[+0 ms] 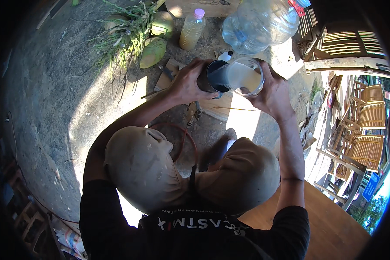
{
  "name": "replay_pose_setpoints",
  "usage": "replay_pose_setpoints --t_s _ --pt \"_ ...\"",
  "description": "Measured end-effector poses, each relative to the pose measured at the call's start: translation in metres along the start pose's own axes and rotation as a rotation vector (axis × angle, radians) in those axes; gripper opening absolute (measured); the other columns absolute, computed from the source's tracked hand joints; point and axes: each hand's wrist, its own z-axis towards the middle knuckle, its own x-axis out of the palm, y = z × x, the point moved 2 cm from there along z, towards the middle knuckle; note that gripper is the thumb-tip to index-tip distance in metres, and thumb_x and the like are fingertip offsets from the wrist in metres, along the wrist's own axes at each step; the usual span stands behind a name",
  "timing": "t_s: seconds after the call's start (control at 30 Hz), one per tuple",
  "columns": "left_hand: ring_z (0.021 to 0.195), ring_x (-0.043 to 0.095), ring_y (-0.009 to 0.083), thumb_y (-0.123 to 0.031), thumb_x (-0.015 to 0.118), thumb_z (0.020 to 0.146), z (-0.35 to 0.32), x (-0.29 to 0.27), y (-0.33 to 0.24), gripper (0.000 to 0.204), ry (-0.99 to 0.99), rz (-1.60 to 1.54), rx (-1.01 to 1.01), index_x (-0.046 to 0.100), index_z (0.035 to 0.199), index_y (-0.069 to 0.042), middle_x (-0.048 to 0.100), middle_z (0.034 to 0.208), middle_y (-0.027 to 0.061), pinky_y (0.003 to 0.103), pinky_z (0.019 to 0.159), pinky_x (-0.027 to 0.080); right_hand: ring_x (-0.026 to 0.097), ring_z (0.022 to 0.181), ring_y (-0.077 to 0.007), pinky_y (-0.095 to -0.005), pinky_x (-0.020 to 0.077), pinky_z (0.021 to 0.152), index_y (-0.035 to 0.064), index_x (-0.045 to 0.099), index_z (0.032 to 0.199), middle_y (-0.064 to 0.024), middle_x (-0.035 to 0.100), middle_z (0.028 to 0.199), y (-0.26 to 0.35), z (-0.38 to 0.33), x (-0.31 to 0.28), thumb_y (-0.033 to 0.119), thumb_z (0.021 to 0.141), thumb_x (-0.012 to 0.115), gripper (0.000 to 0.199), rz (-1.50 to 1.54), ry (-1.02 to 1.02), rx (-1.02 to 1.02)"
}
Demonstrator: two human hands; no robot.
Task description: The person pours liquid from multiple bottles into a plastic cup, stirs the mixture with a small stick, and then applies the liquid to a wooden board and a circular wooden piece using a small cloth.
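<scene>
My left hand (pixel 188 82) is closed around a dark cup (pixel 216 78), its mouth turned up toward me. In my right hand (pixel 274 97) is a clear cup (pixel 245 78) with cloudy, pale liquid in it. The two cups meet rim to rim in front of my knees, and the clear one seems tilted toward the dark one. Whether liquid is running between them I cannot tell. Just beyond the cups stands a small white bottle (pixel 225 56) with a black cap. Below them on the ground lies a pale wooden board (pixel 223 106).
A bottle of cloudy yellowish liquid (pixel 190 34) stands ahead, left of large clear water jugs (pixel 255 26). Green coconuts (pixel 154 53) and cut stalks (pixel 121 41) lie at the far left. A red hose (pixel 184 132) curves between my knees. Bamboo chairs (pixel 368 117) are at the right.
</scene>
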Motion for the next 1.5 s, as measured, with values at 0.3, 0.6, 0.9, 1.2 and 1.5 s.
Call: replay_pose_setpoints --t_s 0.3,0.6,0.9,1.2,1.5 --pt "0.120 0.066 0.0342 -0.026 0.098 0.065 -0.005 0.003 0.005 0.092 -0.016 -0.051 -0.011 0.055 0.142 -0.001 0.063 0.128 0.0178 0.046 0.107 0.054 0.076 0.092 -0.0390 -0.0464 0.0641 0.080 0.0056 0.054 0.137 -0.0182 0.072 0.117 0.006 0.002 -0.001 0.031 0.079 0.088 0.072 -0.023 0.022 -0.011" --pt "0.119 0.068 0.0277 -0.026 0.100 0.068 -0.004 0.003 0.008 0.090 -0.005 -0.052 -0.007 0.056 0.141 0.001 0.064 0.127 0.0156 0.041 0.101 0.057 0.078 0.088 -0.0343 -0.0441 0.0640 0.072 0.0060 0.055 0.139 -0.0148 0.073 0.111 0.005 0.003 -0.001 0.036 0.073 0.091 0.081 -0.062 -0.001 -0.032" --pt "0.116 0.068 0.0314 -0.028 0.099 0.066 -0.005 0.006 0.014 0.092 0.005 -0.070 -0.040 0.055 0.143 0.000 0.065 0.125 0.0169 0.044 0.102 0.056 0.077 0.084 -0.0329 -0.0434 0.0632 0.069 0.0060 0.056 0.138 -0.0108 0.072 0.108 0.005 0.004 0.000 0.037 0.073 0.092 0.081 -0.102 -0.035 -0.068" --pt "0.119 0.067 0.0230 -0.027 0.101 0.068 -0.009 0.010 0.026 0.092 0.048 -0.143 -0.113 0.055 0.143 0.001 0.064 0.130 0.0129 0.037 0.097 0.058 0.078 0.092 -0.0364 -0.0471 0.0643 0.075 0.0085 0.056 0.135 -0.0119 0.074 0.117 -0.006 -0.002 0.020 0.039 0.071 0.095 0.080 -0.034 -0.050 0.026" --pt "0.118 0.070 0.0259 -0.030 0.100 0.068 -0.019 0.022 0.064 0.086 0.016 -0.237 -0.171 0.059 0.138 -0.001 0.070 0.127 0.0154 0.042 0.101 0.057 0.072 0.118 -0.0279 -0.0402 0.0559 0.103 0.0073 0.053 0.140 -0.0095 0.075 0.124 -0.045 -0.024 0.105 0.025 0.075 0.097 0.081 0.651 -0.105 0.260"
